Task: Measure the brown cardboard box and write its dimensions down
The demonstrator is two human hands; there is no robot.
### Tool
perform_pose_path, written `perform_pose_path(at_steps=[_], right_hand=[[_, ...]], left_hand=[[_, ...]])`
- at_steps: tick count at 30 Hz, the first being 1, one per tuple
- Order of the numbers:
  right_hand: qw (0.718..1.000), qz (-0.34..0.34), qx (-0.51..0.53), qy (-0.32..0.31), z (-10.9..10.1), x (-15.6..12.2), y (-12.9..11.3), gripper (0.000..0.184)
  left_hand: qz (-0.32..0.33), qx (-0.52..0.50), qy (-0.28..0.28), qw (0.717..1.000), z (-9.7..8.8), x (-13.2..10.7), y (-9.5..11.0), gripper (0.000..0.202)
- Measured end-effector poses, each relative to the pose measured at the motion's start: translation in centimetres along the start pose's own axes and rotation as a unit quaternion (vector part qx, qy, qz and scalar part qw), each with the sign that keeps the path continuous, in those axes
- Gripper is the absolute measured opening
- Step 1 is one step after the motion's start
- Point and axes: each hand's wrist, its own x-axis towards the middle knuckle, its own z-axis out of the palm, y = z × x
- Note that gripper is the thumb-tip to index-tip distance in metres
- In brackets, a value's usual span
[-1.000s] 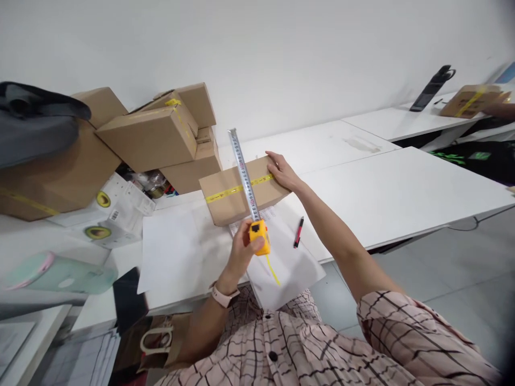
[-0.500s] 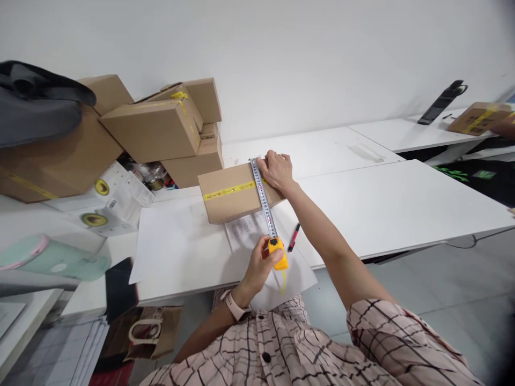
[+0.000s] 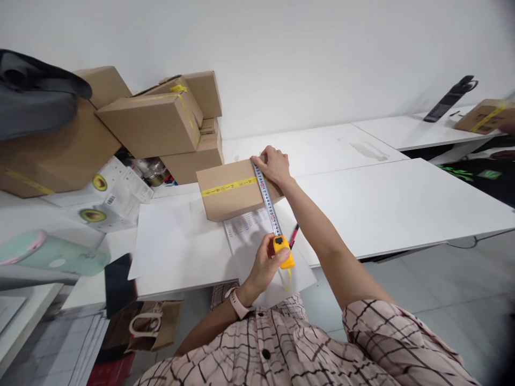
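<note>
A small cardboard box (image 3: pixel 231 188) with a strip of yellow tape lies on the white table (image 3: pixel 394 198). My left hand (image 3: pixel 267 262) grips a yellow tape measure (image 3: pixel 284 252) near the table's front edge. Its silver blade (image 3: pixel 265 195) runs up across the box's right end. My right hand (image 3: pixel 273 163) rests on the box's far right corner, fingers curled, pinning the blade's tip there. A red and black pen (image 3: pixel 293 235) lies on the sheets of paper (image 3: pixel 177 246) just right of the tape measure.
Stacked cardboard boxes (image 3: pixel 161 123) stand at the back left, with white printed cartons (image 3: pixel 108 198) and a mint-green case (image 3: pixel 52 257) in front. A paper bag (image 3: pixel 145 327) sits on the floor. Another box (image 3: pixel 486 115) and a black stand (image 3: pixel 450 99) are on the far right table.
The blade swung down from sticking up in the air to lying across the box's right end. My right hand moved onto its tip. My left hand drew the case toward me.
</note>
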Motion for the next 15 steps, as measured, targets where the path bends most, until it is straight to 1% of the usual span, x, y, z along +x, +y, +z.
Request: perform_pose_path(at_steps=[2,5,11,15], right_hand=[[0.999,-0.01,0.028,-0.02,-0.1,0.1,0.0,0.036],[0.998,-0.013,0.057,-0.037,-0.1,0.1,0.2,0.034],[0.994,-0.001,0.101,-0.029,-0.1,0.0,0.3,0.033],[0.994,0.002,0.105,-0.03,-0.1,-0.1,0.3,0.031]], left_hand=[[-0.001,0.002,0.003,1.0,-0.1,0.1,0.0,0.049],[-0.001,0.006,0.001,1.0,-0.2,0.2,-0.4,0.051],[0.011,0.008,-0.011,1.0,-0.5,0.4,-1.5,0.05],[0.014,0.012,-0.008,1.0,-0.5,0.4,-1.6,0.051]])
